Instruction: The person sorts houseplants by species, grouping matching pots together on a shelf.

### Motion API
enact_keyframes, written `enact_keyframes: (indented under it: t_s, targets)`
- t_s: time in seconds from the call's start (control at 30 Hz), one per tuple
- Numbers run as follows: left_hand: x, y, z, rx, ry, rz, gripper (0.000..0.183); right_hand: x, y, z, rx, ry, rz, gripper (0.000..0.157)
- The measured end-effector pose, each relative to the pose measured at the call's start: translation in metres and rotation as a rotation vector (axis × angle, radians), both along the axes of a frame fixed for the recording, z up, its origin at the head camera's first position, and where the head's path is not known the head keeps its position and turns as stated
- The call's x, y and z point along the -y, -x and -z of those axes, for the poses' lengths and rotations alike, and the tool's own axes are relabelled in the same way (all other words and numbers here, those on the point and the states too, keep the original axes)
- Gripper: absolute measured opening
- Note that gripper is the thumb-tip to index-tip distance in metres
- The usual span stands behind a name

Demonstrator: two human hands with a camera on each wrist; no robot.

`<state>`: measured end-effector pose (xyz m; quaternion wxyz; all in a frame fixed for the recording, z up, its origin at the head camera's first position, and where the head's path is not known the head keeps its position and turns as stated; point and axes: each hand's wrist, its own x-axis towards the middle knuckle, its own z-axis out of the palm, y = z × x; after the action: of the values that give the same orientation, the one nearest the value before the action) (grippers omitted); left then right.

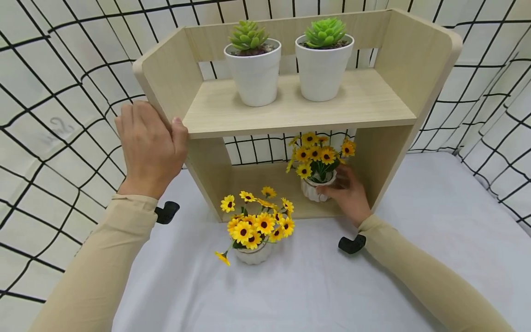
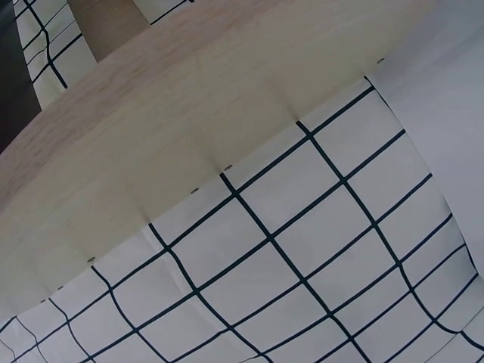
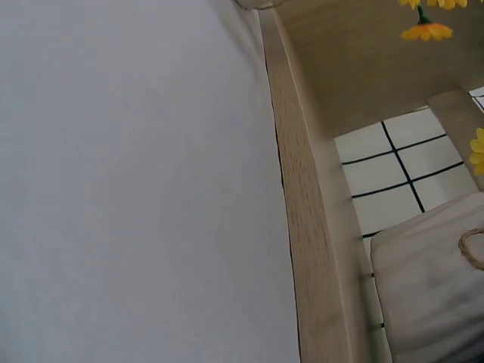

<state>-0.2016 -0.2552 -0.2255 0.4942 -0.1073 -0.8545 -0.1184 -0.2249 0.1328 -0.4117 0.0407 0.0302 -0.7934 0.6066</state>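
My left hand (image 1: 151, 145) holds the left side panel (image 1: 168, 76) of a pale wooden two-tier shelf, fingers over its outer face and thumb at the front edge. That panel (image 2: 204, 98) fills the upper part of the left wrist view. Inside the lower compartment, toward the right, my right hand (image 1: 350, 193) grips a small whitish pot (image 1: 314, 191) of yellow artificial sunflowers (image 1: 315, 152), thumb low on its front and fingers around its right side. In the right wrist view the pot (image 3: 427, 287) appears at the lower right with a twine loop.
A second pot of yellow sunflowers (image 1: 261, 226) stands on the white cloth (image 1: 298, 286) before the shelf's left half. Two white pots with green succulents (image 1: 253, 76) (image 1: 323, 69) stand on the upper board (image 1: 356, 108). Black wire grid (image 1: 54, 161) surrounds the table.
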Motion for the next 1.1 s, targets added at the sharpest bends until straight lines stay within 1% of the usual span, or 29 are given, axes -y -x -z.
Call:
enact_keyframes:
  t_s: [0.17, 0.33, 0.47, 0.6, 0.87, 0.97, 1.1]
  targets:
    - [0.000, 0.001, 0.000, -0.010, -0.004, 0.011, 0.049, 0.000, 0.006, 0.001, 0.030, -0.013, 0.022, 0.081]
    - [0.000, 0.000, -0.001, -0.009, -0.004, 0.009, 0.049, 0.001, 0.010, 0.000, 0.055, 0.017, 0.030, 0.082]
    - [-0.001, 0.000, -0.001, 0.006, -0.002, -0.001, 0.050, 0.002, 0.014, 0.001, 0.053, 0.033, 0.033, 0.082]
    - [-0.001, 0.000, -0.001, 0.012, 0.000, -0.005, 0.051, 0.003, 0.020, 0.004, 0.047, 0.059, 0.030, 0.080]
    - [-0.002, -0.002, -0.001, 0.007, -0.006, 0.004, 0.050, 0.003, 0.024, 0.000, 0.057, 0.101, -0.004, 0.077]
    - [-0.001, -0.001, -0.001, -0.003, -0.011, 0.011, 0.049, 0.003, 0.022, 0.001, 0.053, 0.082, -0.017, 0.079]
    - [0.000, 0.000, 0.000, -0.018, -0.013, 0.019, 0.048, 0.002, 0.018, 0.006, 0.030, 0.018, -0.021, 0.088]
